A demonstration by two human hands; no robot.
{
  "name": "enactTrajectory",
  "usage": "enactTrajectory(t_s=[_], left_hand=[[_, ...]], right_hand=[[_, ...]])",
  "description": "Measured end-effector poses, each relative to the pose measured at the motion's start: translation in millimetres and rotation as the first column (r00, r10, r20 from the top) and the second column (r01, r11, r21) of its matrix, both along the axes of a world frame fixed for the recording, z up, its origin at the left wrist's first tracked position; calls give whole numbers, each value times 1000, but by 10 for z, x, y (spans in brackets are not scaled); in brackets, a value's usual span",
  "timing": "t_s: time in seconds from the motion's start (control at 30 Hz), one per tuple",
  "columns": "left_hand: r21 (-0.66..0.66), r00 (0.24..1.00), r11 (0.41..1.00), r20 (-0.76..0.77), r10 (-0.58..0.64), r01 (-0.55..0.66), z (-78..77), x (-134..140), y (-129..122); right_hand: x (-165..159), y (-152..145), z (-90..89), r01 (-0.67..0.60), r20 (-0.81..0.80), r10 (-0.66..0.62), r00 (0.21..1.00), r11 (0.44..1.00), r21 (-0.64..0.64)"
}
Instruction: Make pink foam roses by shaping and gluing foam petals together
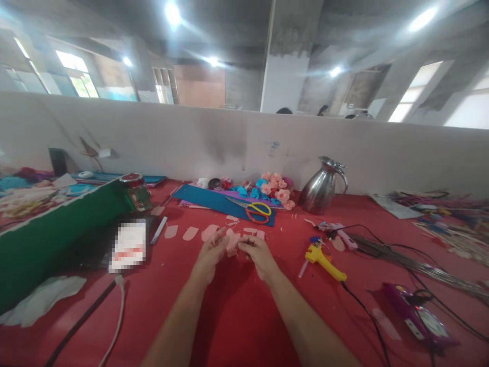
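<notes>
Near the middle of the red table, both my hands meet at a small pink petal-shaped piece (232, 242). My left hand (210, 255) has its thumb and fingertips at the left edge of the piece. My right hand (262, 257) pinches its right side, with the other fingers curled. Just beyond my fingers lie several flat pink petals (190, 233) in a rough row, some partly hidden by my hands. Scissors (260, 210) with yellow and orange handles rest on a blue sheet (202, 199) behind them.
Pink and blue artificial flowers (280, 191) are heaped behind the sheet, beside a metal jug (321, 186). Rightward lie a yellow glue gun (324, 262) with its cord, wire stems (424, 267) and a purple box (416, 316). A lidded jar (135, 192) and green divider (64, 229) stand left.
</notes>
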State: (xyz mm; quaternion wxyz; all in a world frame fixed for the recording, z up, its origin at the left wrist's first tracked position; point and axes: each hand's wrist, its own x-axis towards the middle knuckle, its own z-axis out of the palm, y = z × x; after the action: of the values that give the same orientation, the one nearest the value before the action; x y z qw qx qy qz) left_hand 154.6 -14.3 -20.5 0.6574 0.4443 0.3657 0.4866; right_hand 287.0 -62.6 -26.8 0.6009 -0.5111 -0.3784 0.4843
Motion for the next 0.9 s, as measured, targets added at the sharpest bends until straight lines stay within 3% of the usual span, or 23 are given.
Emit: enactTrajectory(t_s=[0.07,0.2,0.4,0.53,0.9], left_hand=[[-40,997,996,21,-79,80,23,4,-18],[47,992,990,-9,-129,129,29,13,-13],[21,993,999,-106,-42,44,7,25,11],[12,996,1000,-92,-5,6,-19,16,27],[-2,991,999,-128,-45,45,-8,76,-7]], right_hand=[[-14,-13,42,-53,-67,53,996,999,-7],[-45,-11,74,-44,-96,41,995,999,-32],[-38,40,2,52,4,-52,999,999,16],[-26,65,-43,82,13,-83,996,996,24],[20,70,-68,184,33,-187,982,980,77]])
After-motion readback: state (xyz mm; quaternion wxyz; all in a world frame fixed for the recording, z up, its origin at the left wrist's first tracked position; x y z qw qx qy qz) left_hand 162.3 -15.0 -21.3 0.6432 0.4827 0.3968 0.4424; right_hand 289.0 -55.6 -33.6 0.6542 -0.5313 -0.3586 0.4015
